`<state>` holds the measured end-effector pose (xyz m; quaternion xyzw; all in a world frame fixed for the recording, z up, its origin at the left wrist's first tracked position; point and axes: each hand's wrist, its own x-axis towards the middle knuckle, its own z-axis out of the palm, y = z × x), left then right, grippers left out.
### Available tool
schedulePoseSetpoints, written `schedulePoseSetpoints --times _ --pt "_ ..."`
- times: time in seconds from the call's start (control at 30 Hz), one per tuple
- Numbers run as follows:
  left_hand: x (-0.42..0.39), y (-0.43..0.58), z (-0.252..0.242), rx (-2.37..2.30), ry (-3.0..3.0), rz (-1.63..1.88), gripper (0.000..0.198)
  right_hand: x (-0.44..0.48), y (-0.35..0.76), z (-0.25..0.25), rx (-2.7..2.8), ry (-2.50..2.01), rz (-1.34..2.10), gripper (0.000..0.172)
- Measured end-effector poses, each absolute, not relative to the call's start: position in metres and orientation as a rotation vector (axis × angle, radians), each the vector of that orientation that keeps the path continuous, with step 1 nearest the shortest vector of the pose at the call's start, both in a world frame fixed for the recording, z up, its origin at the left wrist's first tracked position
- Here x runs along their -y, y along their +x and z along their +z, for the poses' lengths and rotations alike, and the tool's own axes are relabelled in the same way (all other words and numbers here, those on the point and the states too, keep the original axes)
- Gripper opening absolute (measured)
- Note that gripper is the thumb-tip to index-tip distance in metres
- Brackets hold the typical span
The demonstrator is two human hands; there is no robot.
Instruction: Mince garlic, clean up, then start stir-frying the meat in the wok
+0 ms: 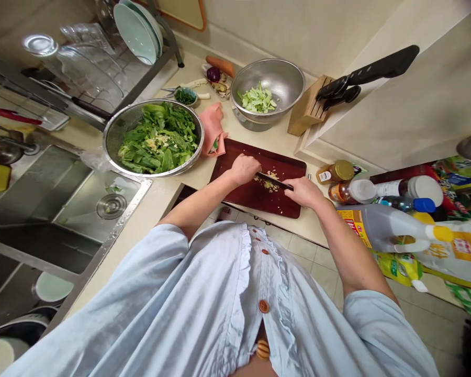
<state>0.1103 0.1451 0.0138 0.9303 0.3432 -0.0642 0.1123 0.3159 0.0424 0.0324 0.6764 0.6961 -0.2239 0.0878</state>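
Observation:
A knife (273, 180) lies crosswise over a dark red cutting board (235, 196), its blade seen almost edge-on. My right hand (303, 191) is closed round the handle at the right end. At the other end, my left hand (245, 169) is closed on the tip of the blade, with the fingertips partly hidden. Pale yellow chopped bits (272, 187), which look like garlic, lie under and around the blade. A few crumbs are scattered across the board.
Left of the board stands a strainer of leafy greens (168, 128). Behind are a pink cloth (212, 125), a steel colander (288, 78) with sliced pale-green vegetable, and a knife block (304, 107). Bottles and jars (349, 191) crowd the right; a sink (74, 204) lies left.

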Motion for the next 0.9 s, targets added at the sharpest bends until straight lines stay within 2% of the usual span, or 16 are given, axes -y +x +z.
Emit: schedulePoseSetpoints --times 0.2,0.33,0.53,0.73,0.9 --pt "-0.141 0.118 0.005 -1.069 2.73 -0.229 0.03 -0.037 0.316 0.014 -2.034 2.015 -0.661 0.04" --pt "-0.144 0.115 0.006 -1.035 2.704 -0.188 0.024 -0.031 0.312 0.017 -2.063 2.028 -0.654 0.04" --pt "-0.148 0.112 0.009 -0.978 2.748 -0.295 0.026 -0.02 0.298 0.016 -2.021 2.063 -0.756 0.036" --pt "-0.151 0.103 0.01 -0.861 2.794 -0.321 0.026 -0.002 0.278 0.01 -1.903 2.148 -0.716 0.041" --pt "-0.15 0.107 0.012 -0.913 2.779 -0.281 0.023 -0.024 0.3 0.017 -2.063 2.07 -0.769 0.035"
